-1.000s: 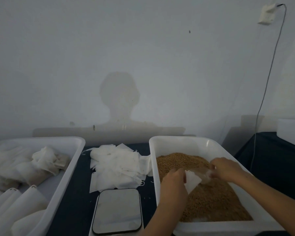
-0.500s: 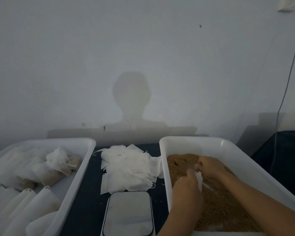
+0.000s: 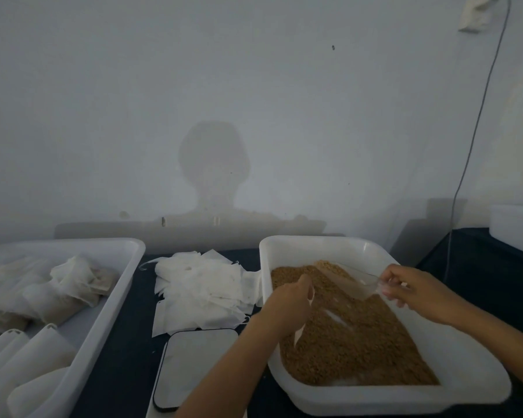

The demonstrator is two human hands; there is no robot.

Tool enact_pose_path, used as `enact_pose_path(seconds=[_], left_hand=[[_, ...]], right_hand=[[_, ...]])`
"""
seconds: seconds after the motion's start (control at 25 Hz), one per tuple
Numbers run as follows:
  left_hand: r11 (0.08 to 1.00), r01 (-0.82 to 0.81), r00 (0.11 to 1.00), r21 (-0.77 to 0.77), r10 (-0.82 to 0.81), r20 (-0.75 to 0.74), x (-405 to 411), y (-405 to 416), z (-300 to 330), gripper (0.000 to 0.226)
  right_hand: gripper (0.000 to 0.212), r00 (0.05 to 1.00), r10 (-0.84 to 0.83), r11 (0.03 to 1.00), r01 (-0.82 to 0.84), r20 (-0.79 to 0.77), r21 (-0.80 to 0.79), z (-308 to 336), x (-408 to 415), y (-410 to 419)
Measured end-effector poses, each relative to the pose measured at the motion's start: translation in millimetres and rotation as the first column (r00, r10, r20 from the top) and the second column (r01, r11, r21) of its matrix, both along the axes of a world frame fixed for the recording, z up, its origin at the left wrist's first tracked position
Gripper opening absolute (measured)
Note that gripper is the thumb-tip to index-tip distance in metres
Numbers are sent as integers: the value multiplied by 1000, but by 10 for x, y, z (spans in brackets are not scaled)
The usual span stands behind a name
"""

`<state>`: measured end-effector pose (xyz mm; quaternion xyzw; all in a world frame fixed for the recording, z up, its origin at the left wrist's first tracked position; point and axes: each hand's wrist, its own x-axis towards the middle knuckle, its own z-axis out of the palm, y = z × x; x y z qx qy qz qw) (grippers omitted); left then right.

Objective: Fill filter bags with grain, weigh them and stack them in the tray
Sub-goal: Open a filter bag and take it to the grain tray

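Over the grain tub (image 3: 372, 245), a clear scoop (image 3: 352, 280) loaded with grain (image 3: 360, 336) is gripped by the right hand (image 3: 417, 289), fingers curled on its handle; an empty filter bag (image 3: 304, 324) is pinched by the left hand (image 3: 287, 300).

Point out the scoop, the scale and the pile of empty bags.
scoop (image 3: 355, 283): head view, on its clear bowl above the grain.
scale (image 3: 198, 363): head view, middle of its flat top plate.
pile of empty bags (image 3: 201, 289): head view, centre of the white heap.
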<state>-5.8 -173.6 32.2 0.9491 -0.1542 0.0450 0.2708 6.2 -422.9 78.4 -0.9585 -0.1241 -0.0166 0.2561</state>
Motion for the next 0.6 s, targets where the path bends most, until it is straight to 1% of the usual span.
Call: enact_pose_path(seconds=[0.08,0.16,0.28,0.44,0.6], left_hand=[[995,95,994,24,-94,-55,5,0,-26,15],[986,139,990,93,-136,-47,-4,-14,-62,20],[975,162,986,152,-165,8,-13,-39,-87,26],[975,170,978,143,-185,98,-44,-49,-97,25],[975,169,964,145,-194,179,-51,-54,-134,30]], right_hand=[[7,998,59,998,-59,-36,-4,122,-229,-86],[6,994,90,994,-94,-62,-63,173,-378,-133],[4,992,106,984,-114,-66,-134,180,-477,-164],[3,993,114,957,-118,-32,-263,231,-506,-140],[5,991,137,898,-125,-3,-421,334,-515,-55]])
